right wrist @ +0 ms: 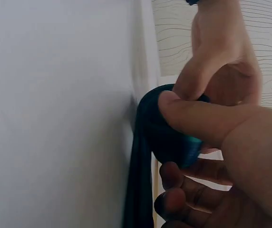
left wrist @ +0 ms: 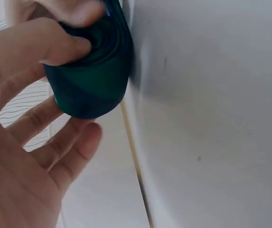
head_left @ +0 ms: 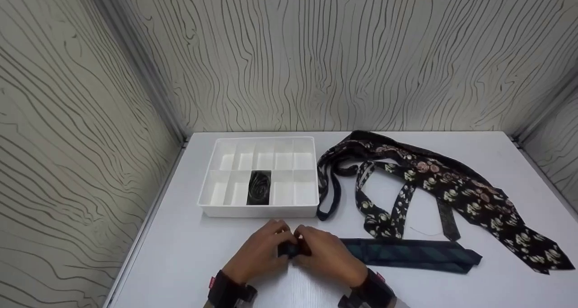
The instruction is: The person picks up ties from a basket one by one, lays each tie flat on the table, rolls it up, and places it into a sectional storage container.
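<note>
A dark green and navy striped necktie (head_left: 415, 254) lies flat to the right, its other end wound into a roll (left wrist: 95, 83) between both hands. My left hand (head_left: 262, 251) grips one side of the roll, its thumb against the coiled face in the left wrist view. On the opposite side my right hand (head_left: 327, 255) holds the roll, with its thumb (right wrist: 193, 114) across the top. In the right wrist view the unrolled length runs along the table from the coil. The head view mostly hides the roll behind the fingers.
Behind the hands stands a white divided box (head_left: 259, 212); a dark rolled tie (head_left: 259, 187) sits in a front-row middle compartment. To the right, dark floral neckties (head_left: 451, 195) lie loosely overlapped on the white table (head_left: 180, 254). Patterned panels (head_left: 289, 64) rise behind and beside the table.
</note>
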Available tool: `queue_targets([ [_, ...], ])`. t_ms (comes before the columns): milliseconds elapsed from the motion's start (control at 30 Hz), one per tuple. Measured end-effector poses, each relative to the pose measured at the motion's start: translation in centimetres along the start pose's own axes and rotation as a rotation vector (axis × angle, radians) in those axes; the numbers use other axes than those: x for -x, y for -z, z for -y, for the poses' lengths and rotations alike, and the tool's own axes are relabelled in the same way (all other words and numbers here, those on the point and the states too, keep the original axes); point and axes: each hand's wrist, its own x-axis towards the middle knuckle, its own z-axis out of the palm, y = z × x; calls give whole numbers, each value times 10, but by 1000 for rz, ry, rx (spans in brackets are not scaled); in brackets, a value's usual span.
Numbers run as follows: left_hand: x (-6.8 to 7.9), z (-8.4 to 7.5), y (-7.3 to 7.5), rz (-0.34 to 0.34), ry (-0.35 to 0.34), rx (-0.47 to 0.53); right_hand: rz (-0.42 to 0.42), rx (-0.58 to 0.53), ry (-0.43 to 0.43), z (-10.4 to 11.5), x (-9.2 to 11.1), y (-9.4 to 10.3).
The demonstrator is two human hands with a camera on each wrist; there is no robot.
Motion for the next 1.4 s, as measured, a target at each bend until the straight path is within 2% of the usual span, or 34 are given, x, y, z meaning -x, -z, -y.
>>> queue_targets([
  [233,-1,-2,-1,53,4,5,-12,36,38,0,10,2],
  [367,-3,-5,-1,81,29,31,-60,118,50,0,12,0],
  [467,-3,-6,-1,67,20,21,-71,124,22,-1,13,-1],
  [600,-5,-6,-5,13,-34,-41,-62,40,-20,-3,13,-1],
  [767,-6,-6,-11,-46,-98,-91,-103,20,11,-5,14,-1],
  [867,-4,-8,-12,-64,-112,-77,-119,16,16,-6,15,-1],
  [1033,-5,-11,-11,-44,-52,-59,-158,136,31,-9,16,-1],
  [1133,-7,-12,-10,-19,-18,-68,-146,132,-7,-9,16,0],
  [1233,-8,-13,-9,-16,-20,-80,-130,100,-33,-8,16,2],
  [1400,-10,-14,-10,-15,-70,-74,-156,173,22,-6,18,2],
])
